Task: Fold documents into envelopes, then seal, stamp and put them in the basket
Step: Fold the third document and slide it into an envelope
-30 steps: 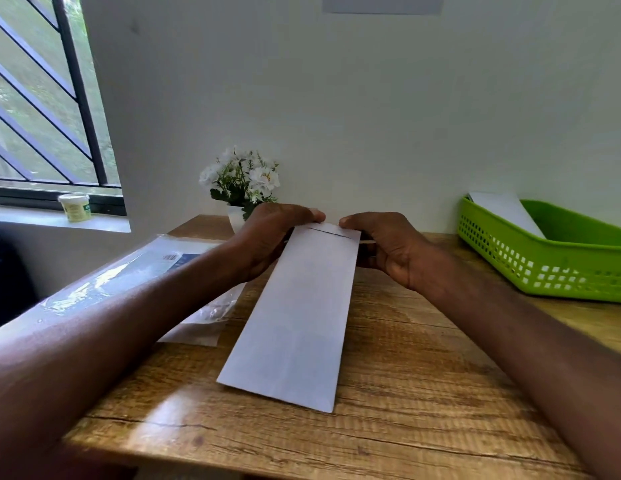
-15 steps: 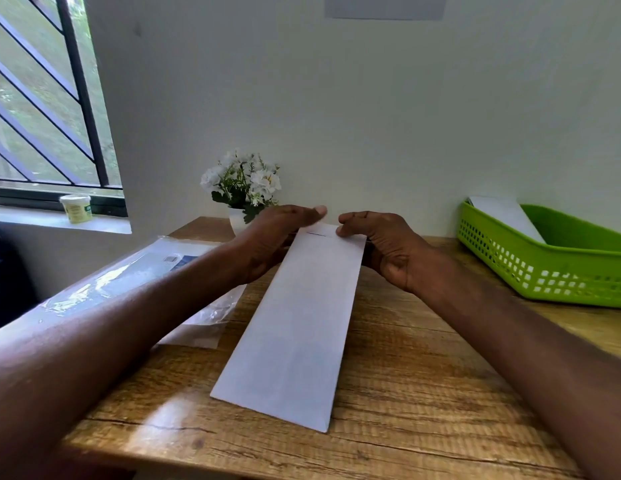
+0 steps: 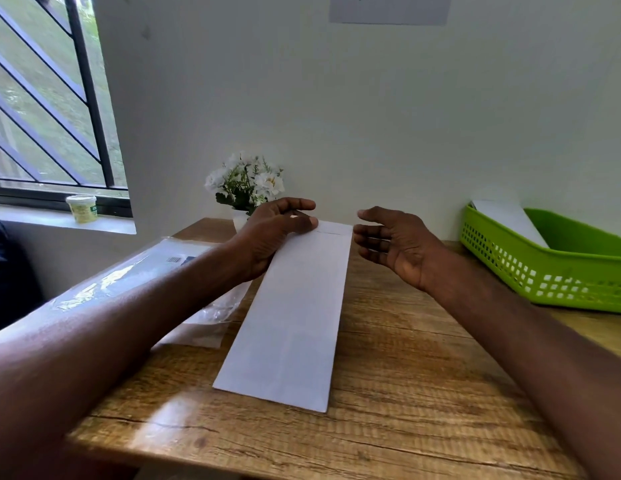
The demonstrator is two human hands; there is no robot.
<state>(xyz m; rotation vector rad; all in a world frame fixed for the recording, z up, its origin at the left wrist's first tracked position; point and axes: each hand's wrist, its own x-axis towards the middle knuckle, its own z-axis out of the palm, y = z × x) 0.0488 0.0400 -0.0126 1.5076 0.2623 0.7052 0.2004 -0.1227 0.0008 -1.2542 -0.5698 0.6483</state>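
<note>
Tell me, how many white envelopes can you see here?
2: one long white paper envelope lying on the wooden table, one leaning in the green plastic basket at. Others may hide inside.

A grey sign (image 3: 389,8) on the wall reads "mailing area" at its cut-off top edge. A plastic packet (image 3: 156,271) on the surface bears a barcode, too small to read. The tub's (image 3: 81,208) label is blurred.
</note>
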